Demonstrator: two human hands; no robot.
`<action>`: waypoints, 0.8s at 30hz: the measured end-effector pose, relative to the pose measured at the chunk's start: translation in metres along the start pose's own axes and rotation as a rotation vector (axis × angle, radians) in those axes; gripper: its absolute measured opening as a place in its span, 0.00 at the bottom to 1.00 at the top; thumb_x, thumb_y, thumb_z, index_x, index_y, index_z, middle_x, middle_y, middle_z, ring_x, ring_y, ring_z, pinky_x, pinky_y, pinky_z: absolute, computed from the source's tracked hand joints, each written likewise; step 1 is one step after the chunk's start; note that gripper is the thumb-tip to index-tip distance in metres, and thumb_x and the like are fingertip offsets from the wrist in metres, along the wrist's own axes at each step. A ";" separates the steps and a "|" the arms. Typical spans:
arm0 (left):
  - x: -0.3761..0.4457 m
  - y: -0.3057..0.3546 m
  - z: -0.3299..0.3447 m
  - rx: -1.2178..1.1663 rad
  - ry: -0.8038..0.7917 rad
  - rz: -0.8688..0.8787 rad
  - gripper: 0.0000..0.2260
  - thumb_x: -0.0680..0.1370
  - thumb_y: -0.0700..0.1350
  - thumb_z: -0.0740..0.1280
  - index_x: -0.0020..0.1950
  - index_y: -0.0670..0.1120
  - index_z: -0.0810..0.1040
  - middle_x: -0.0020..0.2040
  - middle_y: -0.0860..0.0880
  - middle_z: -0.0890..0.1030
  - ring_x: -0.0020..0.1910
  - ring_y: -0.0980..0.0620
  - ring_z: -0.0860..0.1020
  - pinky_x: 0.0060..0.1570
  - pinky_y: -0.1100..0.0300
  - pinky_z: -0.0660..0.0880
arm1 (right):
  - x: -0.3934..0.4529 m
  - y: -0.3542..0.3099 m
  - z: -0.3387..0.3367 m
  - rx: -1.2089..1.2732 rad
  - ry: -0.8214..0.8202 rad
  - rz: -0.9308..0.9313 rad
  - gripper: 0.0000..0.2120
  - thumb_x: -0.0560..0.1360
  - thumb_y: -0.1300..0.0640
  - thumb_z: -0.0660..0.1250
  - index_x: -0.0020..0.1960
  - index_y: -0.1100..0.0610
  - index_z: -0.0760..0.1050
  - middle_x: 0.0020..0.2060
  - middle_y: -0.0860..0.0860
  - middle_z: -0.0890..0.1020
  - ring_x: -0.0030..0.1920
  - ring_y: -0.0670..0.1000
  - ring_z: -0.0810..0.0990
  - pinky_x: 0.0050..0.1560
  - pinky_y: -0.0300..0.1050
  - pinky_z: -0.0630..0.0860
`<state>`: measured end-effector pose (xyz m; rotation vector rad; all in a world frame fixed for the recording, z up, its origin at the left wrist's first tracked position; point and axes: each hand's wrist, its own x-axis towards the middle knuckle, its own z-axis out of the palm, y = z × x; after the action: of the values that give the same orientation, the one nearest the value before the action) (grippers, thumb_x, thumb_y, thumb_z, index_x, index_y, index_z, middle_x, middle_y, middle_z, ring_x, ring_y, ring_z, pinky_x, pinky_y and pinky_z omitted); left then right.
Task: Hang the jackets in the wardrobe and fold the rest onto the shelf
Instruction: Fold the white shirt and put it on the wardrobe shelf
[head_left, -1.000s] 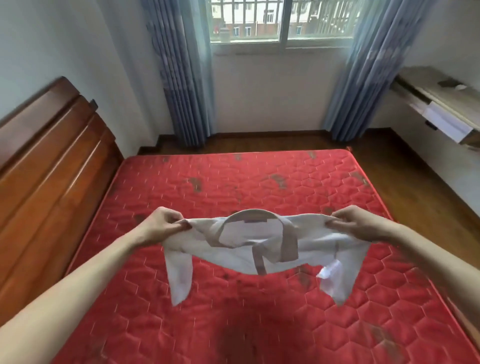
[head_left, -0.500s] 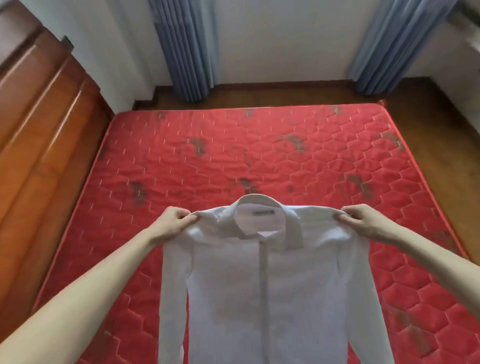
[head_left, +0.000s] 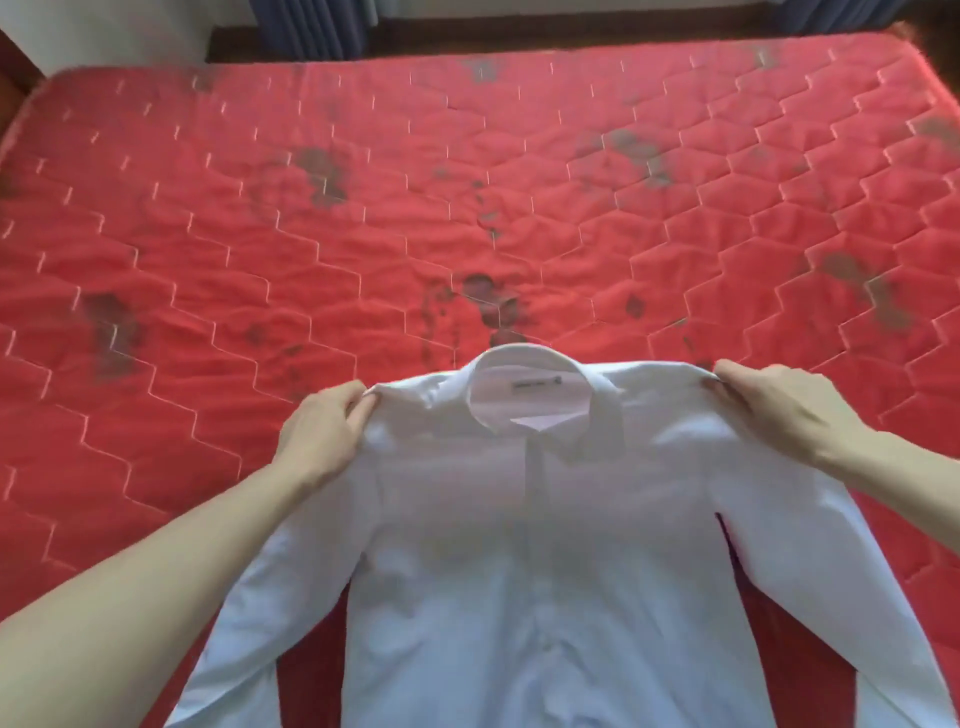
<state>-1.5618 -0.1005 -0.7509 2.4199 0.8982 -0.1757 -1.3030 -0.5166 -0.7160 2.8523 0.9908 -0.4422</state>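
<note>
A white long-sleeved shirt (head_left: 545, 519) is spread front side up over the near part of the red mattress (head_left: 363, 234), its collar pointing away from me. My left hand (head_left: 322, 431) pinches the shirt's left shoulder. At the other shoulder, my right hand (head_left: 784, 410) grips the fabric. Both sleeves trail down toward me and run out of the bottom of the view. The shirt's hem is out of sight.
The quilted mattress has dark stains across its middle. Blue curtains (head_left: 311, 26) hang beyond its far edge, above a strip of dark wooden floor (head_left: 571, 26). A white wall (head_left: 104, 31) stands at the far left.
The shirt has come down from a bunched hold in the air and now spreads over the mattress. My view has tilted downward, so the window and headboard are gone.
</note>
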 end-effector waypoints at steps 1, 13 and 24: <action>0.016 0.000 0.006 0.004 0.003 0.003 0.17 0.85 0.51 0.61 0.37 0.48 0.69 0.35 0.50 0.77 0.41 0.40 0.76 0.38 0.49 0.68 | 0.014 -0.001 0.006 -0.016 0.022 -0.001 0.17 0.84 0.41 0.52 0.48 0.54 0.68 0.34 0.56 0.75 0.39 0.65 0.81 0.36 0.51 0.66; 0.160 0.017 0.067 0.229 0.200 -0.067 0.15 0.85 0.50 0.62 0.53 0.42 0.83 0.54 0.36 0.84 0.59 0.34 0.79 0.61 0.45 0.68 | 0.186 0.000 0.045 -0.271 0.076 0.057 0.15 0.85 0.54 0.58 0.51 0.57 0.81 0.51 0.64 0.84 0.55 0.65 0.79 0.49 0.51 0.61; 0.101 0.021 0.104 0.389 0.211 0.381 0.20 0.84 0.47 0.60 0.75 0.40 0.71 0.74 0.38 0.71 0.74 0.38 0.68 0.74 0.44 0.61 | 0.115 -0.045 0.101 0.215 0.343 0.240 0.23 0.84 0.55 0.60 0.78 0.60 0.64 0.77 0.60 0.67 0.78 0.61 0.63 0.74 0.61 0.62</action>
<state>-1.4641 -0.1123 -0.8595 2.9643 0.5032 0.0546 -1.2691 -0.4312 -0.8461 3.2631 0.6583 -0.0370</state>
